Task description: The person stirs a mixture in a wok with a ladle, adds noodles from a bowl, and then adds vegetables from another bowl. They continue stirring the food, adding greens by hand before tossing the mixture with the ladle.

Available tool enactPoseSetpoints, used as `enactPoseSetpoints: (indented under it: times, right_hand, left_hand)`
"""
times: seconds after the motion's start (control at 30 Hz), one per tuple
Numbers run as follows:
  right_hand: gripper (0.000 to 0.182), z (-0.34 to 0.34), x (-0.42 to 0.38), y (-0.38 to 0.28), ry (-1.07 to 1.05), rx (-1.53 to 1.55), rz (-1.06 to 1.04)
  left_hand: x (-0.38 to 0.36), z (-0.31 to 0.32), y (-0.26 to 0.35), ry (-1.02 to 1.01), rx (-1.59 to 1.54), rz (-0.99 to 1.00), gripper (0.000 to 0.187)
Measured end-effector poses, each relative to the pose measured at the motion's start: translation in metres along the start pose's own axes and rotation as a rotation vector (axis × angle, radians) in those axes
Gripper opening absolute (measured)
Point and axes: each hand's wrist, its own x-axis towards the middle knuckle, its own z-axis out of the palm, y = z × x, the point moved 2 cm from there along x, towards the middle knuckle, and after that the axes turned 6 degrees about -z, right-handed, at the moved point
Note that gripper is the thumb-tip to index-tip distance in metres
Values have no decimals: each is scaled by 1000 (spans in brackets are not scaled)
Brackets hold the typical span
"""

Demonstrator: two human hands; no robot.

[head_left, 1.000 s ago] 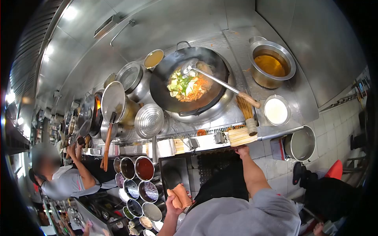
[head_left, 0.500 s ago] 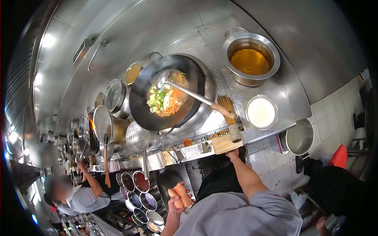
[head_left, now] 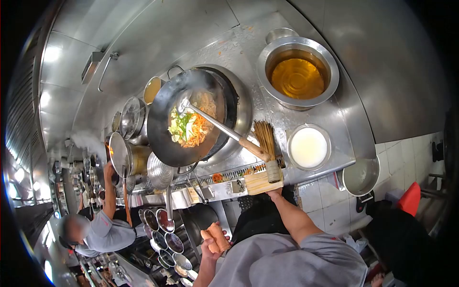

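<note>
My left hand (head_left: 213,243) is closed around the wooden handle of a dark ladle (head_left: 193,222) whose bowl hangs low beside the counter front. My right hand (head_left: 274,193) rests on the front edge of the steel stove counter, just below a wooden block (head_left: 256,182) and a bamboo brush (head_left: 267,143). A black wok (head_left: 184,119) holds chopped vegetables and noodles (head_left: 189,126). A steel ladle (head_left: 220,129) with a wooden grip lies in the wok, untouched.
A steel pot of oil (head_left: 297,76) stands at the back right, a bowl of white liquid (head_left: 308,147) in front of it. An empty pot (head_left: 361,176) hangs at the counter's right end. Several sauce containers (head_left: 165,234) sit lower left. Another person (head_left: 103,225) works at the far left.
The view has swung so the wok and counter sit further left and lower. My hands keep their holds. The person at left has raised an arm toward the stove.
</note>
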Motion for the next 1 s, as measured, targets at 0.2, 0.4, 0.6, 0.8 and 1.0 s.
enactPoseSetpoints:
  times: [0.2,0.4,0.6,0.8,1.0]
  right_hand:
    - [50,7,8,20,-16,-72,-153]
    - [58,-5,-12,-18,63,-71,-228]
    - [70,-13,-12,-28,-80,-179,-137]
    - [75,-11,-8,-22,-111,-356,-90]
    - [64,-11,-7,-18,-136,-234,-130]
  left_hand:
    - [5,4,-2,13,14,2,74]
    - [11,20,-2,43,19,30,76]
    - [18,29,3,35,-18,-1,67]
    - [23,32,6,53,-32,19,66]
    - [23,30,9,75,-6,40,68]
